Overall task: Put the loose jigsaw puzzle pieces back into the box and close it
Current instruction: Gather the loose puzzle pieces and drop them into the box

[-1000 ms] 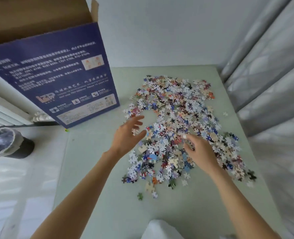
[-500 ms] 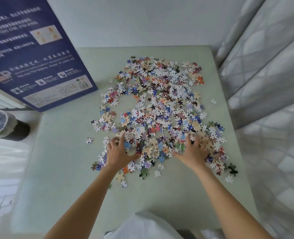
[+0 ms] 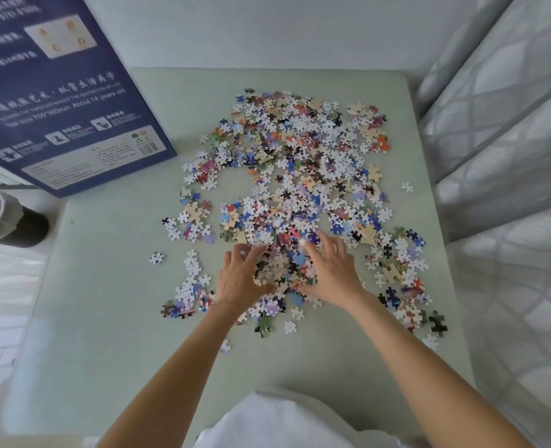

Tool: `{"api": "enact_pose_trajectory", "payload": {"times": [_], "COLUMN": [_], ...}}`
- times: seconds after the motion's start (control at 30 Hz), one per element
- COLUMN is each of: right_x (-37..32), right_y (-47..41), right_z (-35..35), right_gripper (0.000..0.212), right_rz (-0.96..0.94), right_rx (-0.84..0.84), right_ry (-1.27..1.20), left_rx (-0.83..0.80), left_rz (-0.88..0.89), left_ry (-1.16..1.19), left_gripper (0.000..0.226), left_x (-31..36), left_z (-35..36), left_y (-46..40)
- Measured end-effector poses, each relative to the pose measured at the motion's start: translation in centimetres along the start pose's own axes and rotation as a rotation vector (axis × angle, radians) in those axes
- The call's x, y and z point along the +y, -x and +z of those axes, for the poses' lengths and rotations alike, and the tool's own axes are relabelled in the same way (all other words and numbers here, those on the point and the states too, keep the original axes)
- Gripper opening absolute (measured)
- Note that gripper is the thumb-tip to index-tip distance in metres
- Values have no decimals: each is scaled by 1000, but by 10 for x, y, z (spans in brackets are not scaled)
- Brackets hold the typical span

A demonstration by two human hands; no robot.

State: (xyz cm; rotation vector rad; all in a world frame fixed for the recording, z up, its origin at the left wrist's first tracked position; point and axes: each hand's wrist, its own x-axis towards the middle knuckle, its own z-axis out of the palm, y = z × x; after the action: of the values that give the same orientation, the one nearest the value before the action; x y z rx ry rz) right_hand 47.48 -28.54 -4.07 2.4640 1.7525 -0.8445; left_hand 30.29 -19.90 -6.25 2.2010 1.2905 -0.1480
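Note:
Loose jigsaw puzzle pieces [image 3: 303, 163] lie spread over the middle and right of a pale green table [image 3: 106, 318]. The dark blue puzzle box [image 3: 57, 92] stands at the table's far left corner, and its opening is out of view. My left hand [image 3: 240, 281] and my right hand [image 3: 334, 273] face each other at the near edge of the spread, with a small heap of pieces [image 3: 284, 270] bunched between them. The left fingers curl into the heap. The right fingers are spread and press against it from the other side.
A grey wall runs behind the table and a patterned curtain [image 3: 510, 189] hangs along its right edge. A dark bin with a plastic liner [image 3: 6, 218] stands on the floor at the left. Stray pieces [image 3: 156, 257] lie apart from the spread.
Both hands have moved inward toward each other, pushing pieces into a heap between them. The view has tilted down and the box sits higher in the frame.

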Motion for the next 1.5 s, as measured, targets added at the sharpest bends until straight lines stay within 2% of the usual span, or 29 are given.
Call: {"api": "enact_pose_trajectory", "payload": {"times": [0.1,0.23,0.37,0.5,0.63,0.73,0.8,0.93,1.13,1.37,1.5], "right_x": [-3,-20,-33,-38,-33,-32,-31,-30,-41,-57,-57], "right_y": [-14,-27,-40,-47,-44,-43,-46,-52,-60,-57,-60], "right_z": [3,12,16,14,12,10,9,6,11,15,13], "right_gripper": [118,123,114,84,69,67,72,75,91,58,49], "right_rz": [16,-72,-135,-229,-265,-277,-265,-182,-263,-326,-294], "right_rx": [-142,-149,-12,51,81,70,64,64,35,25,29], "right_ry": [93,189,165,141,80,44,37,66,140,26,-22], "left_rx": [2,-2,-4,21,20,-22,-20,2,51,29,37], "left_rz": [26,33,-26,-25,4,4,-2,-13,-7,-63,-78], "left_ry": [-23,9,49,46,23,14,8,-26,7,53,103], "left_gripper": [78,65,51,42,55,73,76,68,54,51,42], "left_x": [-2,-7,-20,-26,-22,-14,-8,-3,-10,-22,-30], "left_z": [-7,-12,-17,-22,-25,-23,-21,-18,-23,-29,-32], "left_y": [-1,6,10,9,7,7,6,5,6,2,4]}}
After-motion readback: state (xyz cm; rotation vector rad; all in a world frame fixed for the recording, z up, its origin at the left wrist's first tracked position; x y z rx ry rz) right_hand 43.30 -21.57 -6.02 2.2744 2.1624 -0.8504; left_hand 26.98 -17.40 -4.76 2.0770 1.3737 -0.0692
